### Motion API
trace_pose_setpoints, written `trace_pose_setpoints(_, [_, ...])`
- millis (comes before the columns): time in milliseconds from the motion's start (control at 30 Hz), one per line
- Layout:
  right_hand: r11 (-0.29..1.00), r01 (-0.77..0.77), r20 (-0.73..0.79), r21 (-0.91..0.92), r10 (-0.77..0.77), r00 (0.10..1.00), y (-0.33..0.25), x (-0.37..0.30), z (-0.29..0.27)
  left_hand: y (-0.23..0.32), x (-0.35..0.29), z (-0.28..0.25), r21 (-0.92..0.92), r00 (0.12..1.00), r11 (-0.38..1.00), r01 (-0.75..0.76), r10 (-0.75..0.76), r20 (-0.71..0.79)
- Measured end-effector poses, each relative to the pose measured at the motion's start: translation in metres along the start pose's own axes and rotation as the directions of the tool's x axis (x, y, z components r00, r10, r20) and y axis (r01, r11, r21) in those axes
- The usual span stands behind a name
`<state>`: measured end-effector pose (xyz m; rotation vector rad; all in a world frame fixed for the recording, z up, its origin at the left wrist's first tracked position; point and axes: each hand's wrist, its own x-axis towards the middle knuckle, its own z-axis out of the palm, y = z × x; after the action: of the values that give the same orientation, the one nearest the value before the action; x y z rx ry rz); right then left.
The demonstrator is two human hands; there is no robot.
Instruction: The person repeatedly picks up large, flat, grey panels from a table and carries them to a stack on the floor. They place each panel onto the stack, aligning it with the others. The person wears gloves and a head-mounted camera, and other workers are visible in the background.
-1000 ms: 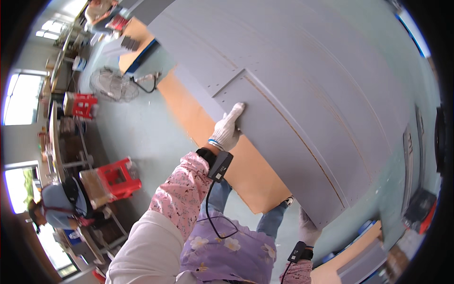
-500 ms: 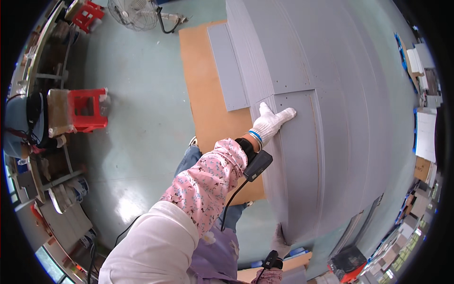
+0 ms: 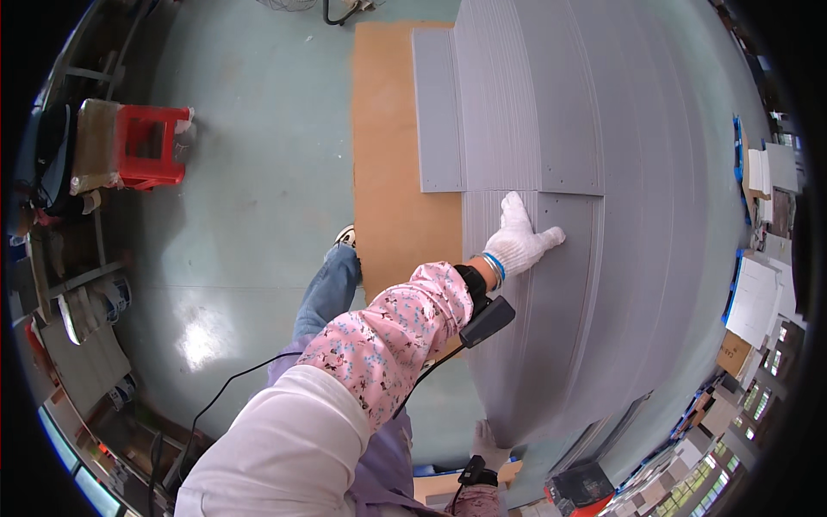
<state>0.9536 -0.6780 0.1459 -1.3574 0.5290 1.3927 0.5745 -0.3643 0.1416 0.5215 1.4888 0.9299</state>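
Note:
A tall stack of thin grey panels (image 3: 568,293) fills the right half of the view, its layered edges facing left. My left hand (image 3: 519,239), in a white knit glove, lies against the stack's long left side. Its fingers point away from me along the edges, and its thumb is spread over the top face; the hand is open. At the stack's near end my right hand (image 3: 489,448), also gloved, rests flat with its fingers stretched against the panel ends, partly small and hard to see. A neighbouring grey panel pile (image 3: 568,103) adjoins the far end.
Brown board (image 3: 401,112) lies on the green floor left of the stack, with a narrow grey panel (image 3: 438,112) on it. A red stool (image 3: 153,146) and shelving (image 3: 86,258) stand at left. White boxes (image 3: 754,297) line the right side.
My view has shifted, so the stack and the brown board appear turned more upright. My left hand still touches the stack's corner region and my right hand its near end.

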Motion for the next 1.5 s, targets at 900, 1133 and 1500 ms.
trace_pose_setpoints(900, [0.975,0.120,-0.106,-0.186,-0.141,0.984,-0.008,0.000,0.011,-0.014,-0.040,0.024,0.125,0.958,0.975,0.183,-0.205,0.202])
trace_pose_setpoints(1133, [0.997,0.071,-0.149,-0.010,-0.072,0.986,-0.003,0.001,0.001,-0.018,-0.045,0.029,-0.094,0.942,0.939,0.331,-0.325,0.081])
trace_pose_setpoints(1500, [0.998,0.056,-0.136,0.006,-0.054,0.989,-0.005,-0.007,0.003,-0.012,-0.049,0.029,0.310,0.948,0.942,0.125,-0.206,0.244])
